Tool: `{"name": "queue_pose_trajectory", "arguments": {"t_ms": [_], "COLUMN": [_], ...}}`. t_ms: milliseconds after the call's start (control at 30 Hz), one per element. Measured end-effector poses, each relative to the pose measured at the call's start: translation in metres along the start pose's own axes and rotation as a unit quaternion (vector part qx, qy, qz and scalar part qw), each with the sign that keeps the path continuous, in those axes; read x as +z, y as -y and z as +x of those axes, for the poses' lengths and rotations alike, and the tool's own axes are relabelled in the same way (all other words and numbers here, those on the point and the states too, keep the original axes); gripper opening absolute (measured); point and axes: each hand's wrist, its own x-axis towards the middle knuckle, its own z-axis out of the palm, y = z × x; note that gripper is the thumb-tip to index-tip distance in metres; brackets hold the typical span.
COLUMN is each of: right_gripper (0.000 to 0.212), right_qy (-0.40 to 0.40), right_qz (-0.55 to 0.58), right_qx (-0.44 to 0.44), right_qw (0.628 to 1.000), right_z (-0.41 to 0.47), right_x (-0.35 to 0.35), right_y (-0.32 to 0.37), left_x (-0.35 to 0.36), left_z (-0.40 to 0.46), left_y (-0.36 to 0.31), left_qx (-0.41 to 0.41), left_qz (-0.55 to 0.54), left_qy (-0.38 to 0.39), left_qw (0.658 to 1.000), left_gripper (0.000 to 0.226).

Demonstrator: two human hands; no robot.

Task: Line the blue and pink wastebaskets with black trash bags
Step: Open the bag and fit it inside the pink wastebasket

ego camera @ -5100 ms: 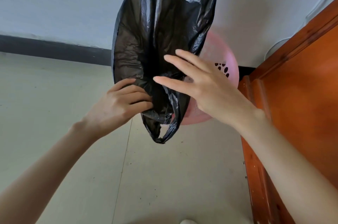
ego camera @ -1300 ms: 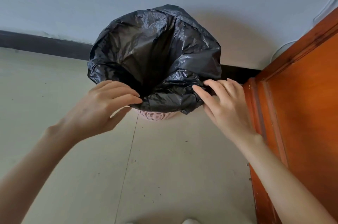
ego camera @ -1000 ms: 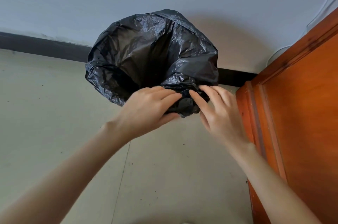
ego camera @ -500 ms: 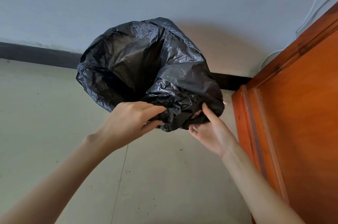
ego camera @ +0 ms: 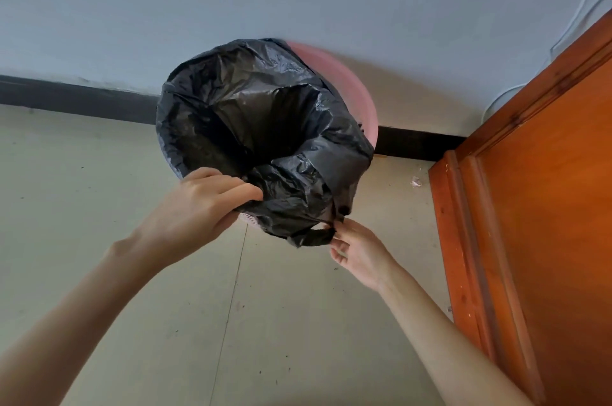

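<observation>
Black bag (ego camera: 265, 127) sits in the pink basket (ego camera: 359, 97), mouth open toward camera, upper centre of the head view. Bag film is folded over the rim from about 7 round through 12 to 1 o'clock; pink rim is bare from roughly 1 to 3 o'clock. A strip of pink lattice wall shows under the bag at 6 o'clock, just above the left palm

Left hand (ego camera: 195, 210) at 7 o'clock of the basket: fingers curled over the near rim, gripping bunched bag film there, thumb side tucked under the fold

Right hand (ego camera: 359, 251) at 5 o'clock, below the rim: thumb and forefinger pinch a twisted bag handle loop (ego camera: 318, 236) that hangs off the gathered film. Other fingers are loosely curled, holding nothing that I can see

Basket is on the tiled floor (ego camera: 99, 206), close against the wall (ego camera: 165, 1) and its dark skirting (ego camera: 76, 97) at 12 o'clock. Cannot tell whether the basket is tilted or resting flat

Orange wood door (ego camera: 546, 206) at 3 o'clock, well apart from the basket. Small scrap of litter (ego camera: 415, 182) on the floor by the door frame. White cable (ego camera: 576, 11) runs down the wall at 2 o'clock
</observation>
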Motion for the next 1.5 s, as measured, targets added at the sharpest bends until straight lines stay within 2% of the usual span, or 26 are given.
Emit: {"name": "queue_pose_trajectory", "arguments": {"t_ms": [67,133,200,267,300,367,467,567,667,767,833,967,1000,1100,1133,1200,1333,1400,1500], "right_gripper": [0.016,0.026,0.03,0.022,0.016,0.016,0.035,0.03,0.018,0.017,0.03,0.067,0.064,0.018,0.014,0.016,0.02,0.02,0.016], "right_qy": [-0.049,-0.138,-0.21,-0.2,-0.182,-0.153,-0.146,-0.148,-0.118,-0.022,0.027,0.069,0.058,-0.018,-0.039,-0.047,-0.06,-0.062,-0.081], "right_qz": [-0.036,-0.07,-0.202,-0.299,-0.321,-0.368,-0.467,-0.468,-0.348,-0.11,-0.007,0.002,-0.007,-0.024,-0.042,-0.085,-0.142,-0.153,-0.145], "right_qx": [-0.058,-0.191,-0.365,-0.5,-0.541,-0.548,-0.45,-0.408,-0.377,-0.277,-0.191,-0.116,-0.112,-0.113,-0.111,-0.114,-0.147,-0.152,-0.155], "right_qw": [0.996,0.969,0.884,0.788,0.756,0.735,0.747,0.77,0.85,0.954,0.981,0.991,0.992,0.993,0.992,0.989,0.977,0.974,0.974], "right_z": [-0.005,-0.016,-0.029,-0.045,-0.051,-0.06,-0.065,-0.069,-0.075,-0.083,-0.086,-0.085,-0.082,-0.07,-0.065,-0.057,-0.053,-0.054,-0.054], "right_x": [0.002,0.0,0.001,0.011,0.018,0.035,0.05,0.049,0.044,0.037,0.03,0.013,0.008,0.002,0.002,0.006,0.014,0.017,0.018], "right_y": [0.011,0.026,0.043,0.058,0.066,0.079,0.085,0.083,0.084,0.083,0.081,0.072,0.068,0.055,0.05,0.042,0.043,0.044,0.045], "left_x": [-0.002,-0.005,-0.007,-0.008,-0.007,-0.005,0.0,0.002,0.001,-0.003,-0.004,-0.004,-0.003,-0.006,-0.007,-0.012,-0.026,-0.025,-0.01], "left_z": [-0.004,-0.008,-0.012,-0.017,-0.02,-0.024,-0.026,-0.028,-0.032,-0.036,-0.036,-0.04,-0.042,-0.044,-0.043,-0.041,-0.016,0.006,0.03], "left_y": [0.008,0.015,0.023,0.029,0.032,0.035,0.034,0.033,0.038,0.046,0.05,0.058,0.061,0.065,0.064,0.058,0.016,-0.011,-0.035], "left_qx": [-0.006,-0.003,0.002,0.005,0.006,0.008,0.018,0.025,0.017,0.003,-0.003,-0.015,-0.016,-0.025,-0.026,-0.034,-0.031,-0.001,0.023], "left_qz": [0.02,0.036,0.049,0.055,0.057,0.052,0.045,0.044,0.048,0.054,0.056,0.049,0.045,0.025,0.023,0.017,-0.062,-0.082,-0.035], "left_qy": [-0.001,-0.002,-0.009,-0.018,-0.022,-0.029,-0.035,-0.04,-0.052,-0.069,-0.082,-0.081,-0.077,-0.062,-0.052,-0.039,-0.045,-0.016,0.024], "left_qw": [1.0,0.999,0.999,0.998,0.998,0.998,0.998,0.998,0.997,0.996,0.995,0.995,0.996,0.997,0.998,0.999,0.997,0.996,0.999], "left_gripper": [0.025,0.023,0.026,0.033,0.035,0.037,0.04,0.039,0.036,0.032,0.029,0.023,0.019,0.02,0.023,0.019,0.058,0.057,0.051]}}
